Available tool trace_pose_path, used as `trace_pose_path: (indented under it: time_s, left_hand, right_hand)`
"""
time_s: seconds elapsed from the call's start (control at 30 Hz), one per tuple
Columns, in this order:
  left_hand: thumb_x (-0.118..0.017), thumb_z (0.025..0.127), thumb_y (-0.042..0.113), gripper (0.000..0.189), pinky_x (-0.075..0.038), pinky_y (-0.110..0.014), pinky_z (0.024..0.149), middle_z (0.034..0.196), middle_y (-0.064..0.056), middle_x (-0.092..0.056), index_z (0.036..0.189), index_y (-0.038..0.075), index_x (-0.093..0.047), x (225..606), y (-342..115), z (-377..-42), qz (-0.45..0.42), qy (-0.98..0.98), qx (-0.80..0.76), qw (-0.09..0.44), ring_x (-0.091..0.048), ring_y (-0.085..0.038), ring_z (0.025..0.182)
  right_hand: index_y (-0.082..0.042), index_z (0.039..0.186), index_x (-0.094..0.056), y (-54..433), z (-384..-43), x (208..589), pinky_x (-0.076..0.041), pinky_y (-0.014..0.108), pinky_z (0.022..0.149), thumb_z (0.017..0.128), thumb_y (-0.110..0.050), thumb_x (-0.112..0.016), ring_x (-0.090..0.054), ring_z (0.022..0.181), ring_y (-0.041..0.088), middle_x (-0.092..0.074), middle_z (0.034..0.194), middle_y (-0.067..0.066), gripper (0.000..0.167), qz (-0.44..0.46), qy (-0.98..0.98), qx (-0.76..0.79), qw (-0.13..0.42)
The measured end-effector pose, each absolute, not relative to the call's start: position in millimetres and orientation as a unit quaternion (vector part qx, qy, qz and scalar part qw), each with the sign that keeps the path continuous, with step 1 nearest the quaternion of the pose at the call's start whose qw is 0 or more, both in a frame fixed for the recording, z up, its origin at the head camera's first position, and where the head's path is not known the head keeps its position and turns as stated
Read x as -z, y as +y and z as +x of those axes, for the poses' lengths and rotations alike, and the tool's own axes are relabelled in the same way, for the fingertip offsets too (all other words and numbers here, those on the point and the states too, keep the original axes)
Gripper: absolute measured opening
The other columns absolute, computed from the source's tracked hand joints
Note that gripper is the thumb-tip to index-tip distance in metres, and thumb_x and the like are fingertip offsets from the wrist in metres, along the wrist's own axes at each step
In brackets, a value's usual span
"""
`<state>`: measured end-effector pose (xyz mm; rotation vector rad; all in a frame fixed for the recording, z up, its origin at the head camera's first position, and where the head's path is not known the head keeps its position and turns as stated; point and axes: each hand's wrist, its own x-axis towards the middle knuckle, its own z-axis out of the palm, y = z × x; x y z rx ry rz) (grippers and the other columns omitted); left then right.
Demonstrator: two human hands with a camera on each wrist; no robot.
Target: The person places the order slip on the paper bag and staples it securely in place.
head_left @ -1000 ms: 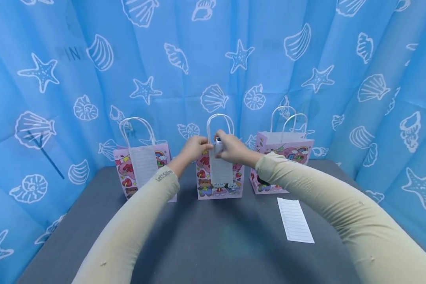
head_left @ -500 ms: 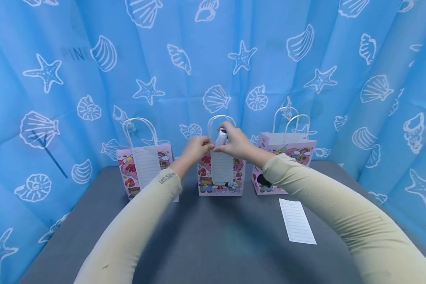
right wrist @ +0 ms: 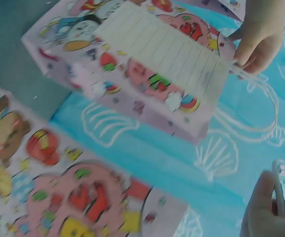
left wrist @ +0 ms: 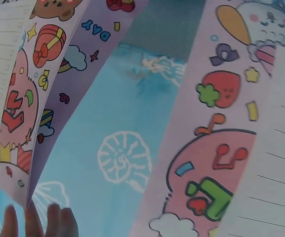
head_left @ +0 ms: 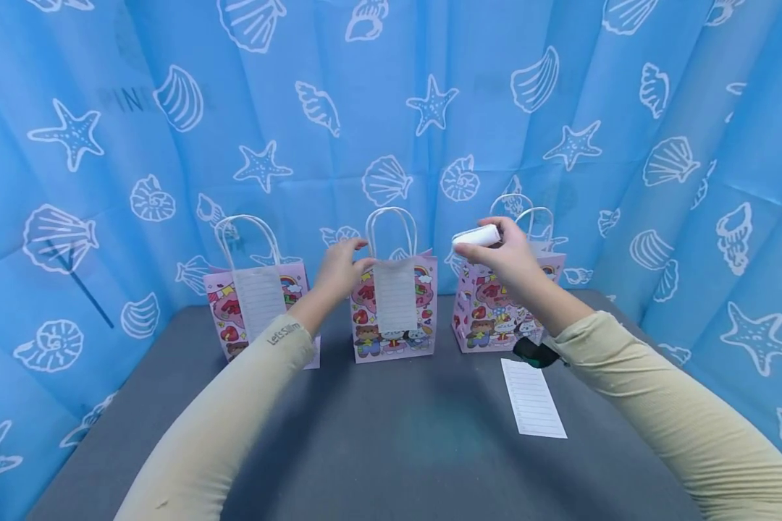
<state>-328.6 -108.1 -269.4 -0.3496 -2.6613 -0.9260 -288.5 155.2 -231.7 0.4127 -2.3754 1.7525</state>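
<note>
In the head view my right hand [head_left: 511, 253] holds a small white stapler [head_left: 477, 236] between thumb and fingers, raised in front of the right pink gift bag [head_left: 485, 304]. My left hand [head_left: 340, 269] is at the top left corner of the middle gift bag [head_left: 425, 315], its thumb at the bag's rim and its index finger apart from it. A lined paper list [head_left: 396, 298] hangs down that bag's front from the top edge, below the white handles [head_left: 392, 211]. The right wrist view shows the stapler [right wrist: 283, 187] at the lower right edge.
On the left stands another gift bag [head_left: 295, 286] with a lined list [head_left: 261, 300] on its front. A loose lined list [head_left: 534, 398] lies on the grey table [head_left: 391, 441] before the right bag. A blue seashell curtain [head_left: 339, 159] hangs behind.
My right hand has moved right with the stapler, away from the middle bag's top edge. The left thumb and index finger have spread apart. The list's front is now uncovered.
</note>
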Motion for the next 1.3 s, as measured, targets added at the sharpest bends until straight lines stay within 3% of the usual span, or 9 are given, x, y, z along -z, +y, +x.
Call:
trace_pose_path:
  time_s: [0.13, 0.27, 0.43, 0.57, 0.73, 0.9, 1.17, 1.23, 1.3]
  left_hand:
    - [-0.059, 0.099, 0.020, 0.047, -0.029, -0.044, 0.111, 0.143, -0.016, -0.044, 0.141, 0.004, -0.046, 270.4, -114.3, -317.7, -0.122, -0.918, 0.337, 0.171, -0.036, -0.032, 0.135]
    - [-0.058, 0.099, 0.018, 0.048, -0.025, -0.047, 0.113, 0.145, -0.018, -0.041, 0.141, 0.001, -0.044, 272.9, -120.2, -304.6, -0.133, -0.915, 0.337, 0.178, -0.032, -0.035, 0.137]
    - [-0.058, 0.099, 0.017, 0.047, -0.023, -0.047, 0.113, 0.145, -0.019, -0.039, 0.140, 0.000, -0.044, 279.4, -124.8, -292.8, -0.134, -0.917, 0.331, 0.181, -0.028, -0.035, 0.138]
    - [-0.059, 0.098, 0.018, 0.048, -0.023, -0.048, 0.113, 0.144, -0.021, -0.040, 0.139, -0.002, -0.045, 286.6, -128.6, -285.4, -0.124, -0.917, 0.334, 0.180, -0.029, -0.035, 0.138]
    - [-0.059, 0.098, 0.018, 0.049, -0.023, -0.051, 0.112, 0.144, -0.022, -0.039, 0.140, -0.003, -0.043, 299.1, -136.0, -277.0, -0.126, -0.914, 0.342, 0.176, -0.029, -0.037, 0.137]
    - [-0.060, 0.098, 0.017, 0.048, -0.024, -0.051, 0.112, 0.143, -0.022, -0.040, 0.139, -0.003, -0.044, 308.9, -141.1, -268.6, -0.130, -0.915, 0.339, 0.174, -0.031, -0.038, 0.136]
    - [-0.061, 0.097, 0.017, 0.048, -0.025, -0.054, 0.111, 0.142, -0.024, -0.041, 0.137, -0.004, -0.046, 317.8, -140.4, -256.6, -0.138, -0.915, 0.341, 0.164, -0.032, -0.040, 0.135]
    - [-0.061, 0.097, 0.017, 0.048, -0.025, -0.054, 0.110, 0.142, -0.024, -0.041, 0.137, -0.004, -0.046, 320.7, -139.8, -254.7, -0.137, -0.916, 0.343, 0.159, -0.032, -0.040, 0.135]
    - [-0.062, 0.097, 0.017, 0.049, -0.026, -0.055, 0.110, 0.141, -0.025, -0.041, 0.137, -0.004, -0.046, 324.1, -139.5, -253.5, -0.138, -0.916, 0.343, 0.155, -0.033, -0.041, 0.134]
  right_hand:
    - [0.006, 0.144, -0.026, 178.6, -277.8, 233.8, -0.048, 0.027, 0.088, 0.094, -0.020, -0.063, -0.050, 0.107, 0.023, -0.038, 0.134, 0.025, 0.068, 0.113, -0.803, -0.583, 0.057]
    - [0.007, 0.141, -0.029, 199.8, -271.7, 236.1, -0.047, 0.022, 0.082, 0.095, -0.025, -0.063, -0.053, 0.098, 0.015, -0.042, 0.128, 0.019, 0.066, 0.087, -0.816, -0.569, 0.062]
    - [0.006, 0.129, -0.040, 226.2, -267.4, 242.3, -0.047, 0.023, 0.078, 0.099, -0.034, -0.056, -0.056, 0.091, 0.008, -0.052, 0.109, 0.002, 0.052, 0.100, -0.824, -0.551, 0.088]
    - [0.007, 0.128, -0.046, 244.3, -264.6, 247.7, -0.049, 0.022, 0.076, 0.101, -0.037, -0.051, -0.055, 0.091, 0.006, -0.056, 0.100, -0.011, 0.052, 0.106, -0.833, -0.535, 0.089]
    - [-0.009, 0.110, -0.060, 265.1, -260.3, 253.6, -0.051, 0.020, 0.074, 0.099, -0.036, -0.056, -0.058, 0.088, 0.001, -0.061, 0.091, -0.022, 0.030, 0.080, -0.819, -0.563, 0.085]
    - [-0.022, 0.096, -0.062, 284.1, -257.3, 260.6, -0.052, 0.018, 0.071, 0.096, -0.030, -0.062, -0.063, 0.080, 0.001, -0.064, 0.089, -0.019, 0.008, 0.047, -0.776, -0.626, 0.070]
    - [-0.030, 0.084, -0.066, 310.7, -248.4, 268.9, -0.052, 0.015, 0.065, 0.094, -0.030, -0.066, -0.063, 0.075, -0.001, -0.066, 0.082, -0.018, 0.009, 0.002, -0.762, -0.644, 0.071]
    - [-0.023, 0.092, -0.067, 317.0, -246.8, 271.4, -0.052, 0.016, 0.065, 0.095, -0.034, -0.063, -0.060, 0.077, 0.000, -0.063, 0.087, -0.016, 0.011, -0.013, -0.780, -0.622, 0.071]
    - [-0.009, 0.110, -0.064, 322.2, -245.7, 275.2, -0.051, 0.017, 0.065, 0.096, -0.038, -0.060, -0.055, 0.083, 0.005, -0.059, 0.101, -0.004, 0.033, -0.032, -0.804, -0.589, 0.071]
